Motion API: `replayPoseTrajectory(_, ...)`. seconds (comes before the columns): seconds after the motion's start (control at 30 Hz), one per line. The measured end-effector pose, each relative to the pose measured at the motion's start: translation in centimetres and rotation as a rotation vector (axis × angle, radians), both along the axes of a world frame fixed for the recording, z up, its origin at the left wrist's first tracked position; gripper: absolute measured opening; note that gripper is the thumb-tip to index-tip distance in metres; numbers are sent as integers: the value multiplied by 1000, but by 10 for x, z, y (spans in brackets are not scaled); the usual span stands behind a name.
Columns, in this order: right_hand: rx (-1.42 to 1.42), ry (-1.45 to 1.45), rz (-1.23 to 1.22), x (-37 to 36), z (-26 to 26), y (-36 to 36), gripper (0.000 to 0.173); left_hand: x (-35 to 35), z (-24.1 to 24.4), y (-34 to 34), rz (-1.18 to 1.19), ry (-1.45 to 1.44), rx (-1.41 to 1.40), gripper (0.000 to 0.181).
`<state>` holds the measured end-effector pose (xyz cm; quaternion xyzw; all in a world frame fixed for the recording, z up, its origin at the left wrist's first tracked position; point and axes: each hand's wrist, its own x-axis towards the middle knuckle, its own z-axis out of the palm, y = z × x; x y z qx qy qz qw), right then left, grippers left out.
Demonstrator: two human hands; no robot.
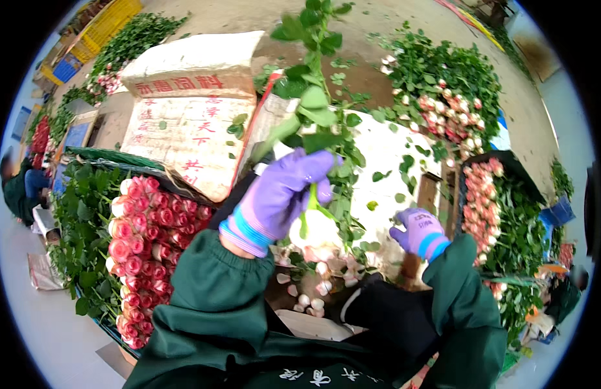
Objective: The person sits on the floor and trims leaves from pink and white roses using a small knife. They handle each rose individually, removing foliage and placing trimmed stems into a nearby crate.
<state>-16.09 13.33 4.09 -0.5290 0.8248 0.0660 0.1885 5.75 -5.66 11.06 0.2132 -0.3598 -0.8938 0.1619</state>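
Note:
In a purple rubber glove, my left hand (286,189) grips the stem of a rose just above its bloom. The pale white-pink rose bloom (317,233) hangs head down below my fingers. Its leafy green stem (320,97) rises away from me past the sheet. My right hand (420,231), gloved the same way, hovers at the right edge of the white sheet (383,155). Its thumb stands apart from the fingers, and nothing shows in its grasp. Loose rose leaves (407,165) are scattered over the sheet. Beneath the bloom, several fallen petals and small rose heads (310,301) lie between my legs.
Red-pink roses (145,238) fill a container at my left. Pale pink roses (480,204) fill another at my right. A printed woven sack (183,116) lies ahead left; a rose heap (441,92) lies ahead right. People (21,187) sit at both sides.

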Motion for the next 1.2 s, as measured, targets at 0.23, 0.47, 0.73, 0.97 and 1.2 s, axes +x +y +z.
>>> replayPoseTrajectory(0.23,-830,-139,169,45,67,-38,25,-16,-35,4,-17,-149,235,20)
replayPoseTrajectory(0.47,-940,-426,570,66,101,-31,31,-26,-65,22,-57,-75,257,24)
replayPoseTrajectory(0.73,-919,-264,592,59,87,-30,40,-26,-77,37,-130,83,-422,34)
replayPoseTrajectory(0.97,-978,-288,668,47,78,-27,34,-34,-74,34,-180,61,401,27)
replayPoseTrajectory(1.2,-966,-468,537,44,87,-18,32,-33,-82,34,-86,-60,9,25)
